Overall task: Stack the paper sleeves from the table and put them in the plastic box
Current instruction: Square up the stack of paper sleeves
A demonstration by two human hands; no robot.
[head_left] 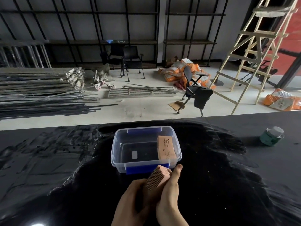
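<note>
A stack of brown paper sleeves (157,178) is pressed between both hands just in front of the clear plastic box (117,149). My left hand (132,201) cups the stack from the left, and my right hand (169,193) holds its right side with the thumb raised. The box, with blue clips, stands open on the black table (65,168). Inside it, another stack of brown sleeves (166,148) leans against the right wall. A small white label lies on the box floor.
A green jar with a clear lid (271,136) stands on the table at the far right. Beyond the table's far edge are metal bars, office chairs, orange sacks and a wooden ladder on the floor.
</note>
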